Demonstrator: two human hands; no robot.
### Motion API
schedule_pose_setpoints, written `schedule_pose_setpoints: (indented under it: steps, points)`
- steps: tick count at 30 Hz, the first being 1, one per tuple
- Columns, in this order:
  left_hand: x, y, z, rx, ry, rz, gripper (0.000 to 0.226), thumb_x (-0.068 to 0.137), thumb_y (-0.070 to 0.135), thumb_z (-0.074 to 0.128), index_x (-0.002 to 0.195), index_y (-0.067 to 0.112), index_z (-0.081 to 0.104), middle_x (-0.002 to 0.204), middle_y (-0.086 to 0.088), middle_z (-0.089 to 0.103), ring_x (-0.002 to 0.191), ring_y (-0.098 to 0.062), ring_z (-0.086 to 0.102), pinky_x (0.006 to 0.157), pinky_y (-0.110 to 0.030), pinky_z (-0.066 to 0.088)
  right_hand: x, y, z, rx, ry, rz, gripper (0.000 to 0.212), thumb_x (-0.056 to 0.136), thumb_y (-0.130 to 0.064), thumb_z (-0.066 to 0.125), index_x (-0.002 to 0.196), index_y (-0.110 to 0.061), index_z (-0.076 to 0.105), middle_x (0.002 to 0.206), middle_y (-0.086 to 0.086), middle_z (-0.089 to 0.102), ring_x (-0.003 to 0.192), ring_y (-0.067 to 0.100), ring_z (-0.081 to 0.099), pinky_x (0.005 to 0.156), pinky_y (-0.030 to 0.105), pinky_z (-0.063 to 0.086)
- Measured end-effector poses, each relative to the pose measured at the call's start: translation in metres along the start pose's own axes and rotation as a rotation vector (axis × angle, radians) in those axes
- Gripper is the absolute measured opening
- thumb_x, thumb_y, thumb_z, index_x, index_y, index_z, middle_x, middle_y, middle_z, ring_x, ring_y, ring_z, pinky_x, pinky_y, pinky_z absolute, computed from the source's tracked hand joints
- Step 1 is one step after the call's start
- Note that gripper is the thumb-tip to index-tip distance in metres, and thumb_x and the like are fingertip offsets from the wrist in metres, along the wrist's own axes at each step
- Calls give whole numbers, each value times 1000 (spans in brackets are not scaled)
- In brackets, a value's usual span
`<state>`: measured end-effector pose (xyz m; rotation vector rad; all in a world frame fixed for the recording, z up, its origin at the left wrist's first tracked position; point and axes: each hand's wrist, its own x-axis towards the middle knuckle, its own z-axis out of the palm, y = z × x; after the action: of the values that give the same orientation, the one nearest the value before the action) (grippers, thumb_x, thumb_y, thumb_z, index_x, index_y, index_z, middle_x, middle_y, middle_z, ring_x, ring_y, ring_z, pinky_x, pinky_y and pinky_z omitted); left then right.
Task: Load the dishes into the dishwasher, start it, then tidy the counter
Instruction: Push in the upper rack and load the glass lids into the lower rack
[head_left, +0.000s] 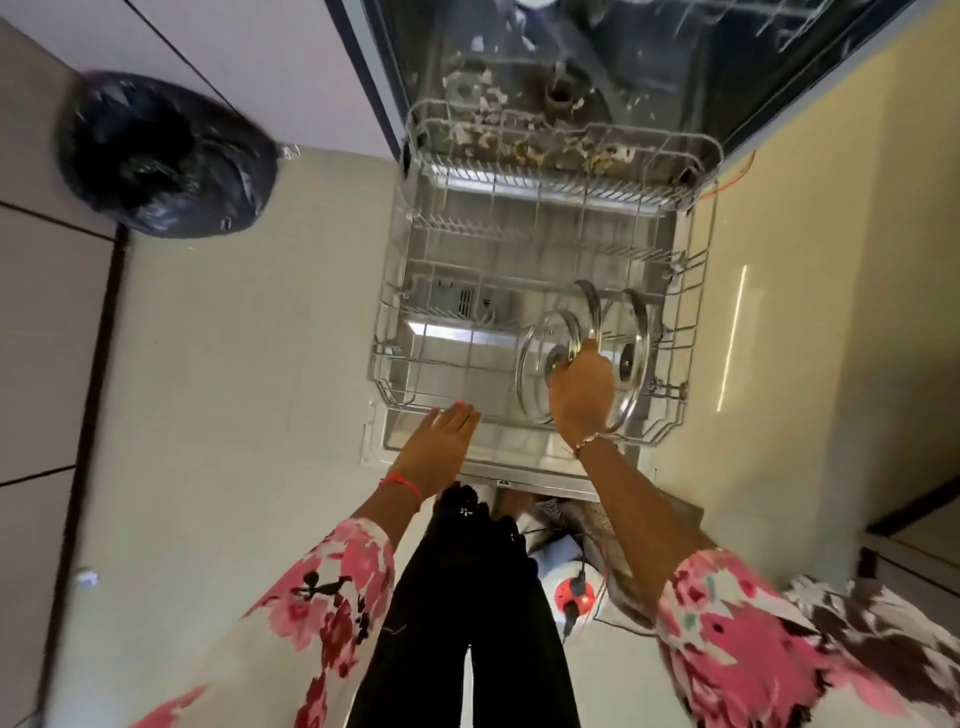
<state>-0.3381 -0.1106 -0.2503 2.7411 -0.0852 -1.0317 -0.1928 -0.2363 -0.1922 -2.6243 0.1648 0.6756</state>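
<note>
Dishwasher rack (395, 322) holds three glass lids (537, 387), right hand (582, 389) gripping one.

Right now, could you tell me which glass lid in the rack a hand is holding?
The leftmost lid: the right hand grips its knob. The lids to its right stand untouched.

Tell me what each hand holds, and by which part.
Right hand grips a glass lid by its knob. Left hand holds nothing, fingers straight.
</note>
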Motion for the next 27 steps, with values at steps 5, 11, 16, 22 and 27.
schedule_pose_setpoints:
  steps: [5,11,16,22,27]
  points:
    - [58,-18,32,79,-54,-8,57,99,3,27,149,9,0,158,-8,-1,146,-22,-1,117,-38,-2,55,17,50,-28,-33,-45,26,98,-15,42,108,6,55,100,21,64,91,31,64,66,27,44]
    - [91,-16,54,-46,-120,9,50,101,18,34,147,8,18,147,-13,34,135,-27,34,112,-36,26,74,14,84,-81,-80,-25,27,97,-14,44,114,5,52,113,19,60,104,28,60,81,27,47]
    - [89,-15,57,-138,-78,22,37,102,21,33,135,6,40,120,-16,59,110,-31,56,91,-38,47,66,21,87,-44,17,-19,25,95,-12,45,108,5,58,100,20,64,95,28,61,68,20,37]
    - [83,-15,53,-204,-23,77,32,101,17,32,129,5,42,116,-15,58,101,-29,60,83,-36,49,66,22,78,-65,56,-75,27,97,-16,44,113,3,56,95,16,65,86,25,63,62,18,34]
    - [82,-13,51,-228,-46,57,35,94,2,37,128,5,43,115,-14,60,101,-29,60,83,-35,49,65,28,79,-45,110,-94,28,95,-20,48,110,2,57,97,17,65,80,27,65,66,24,41]
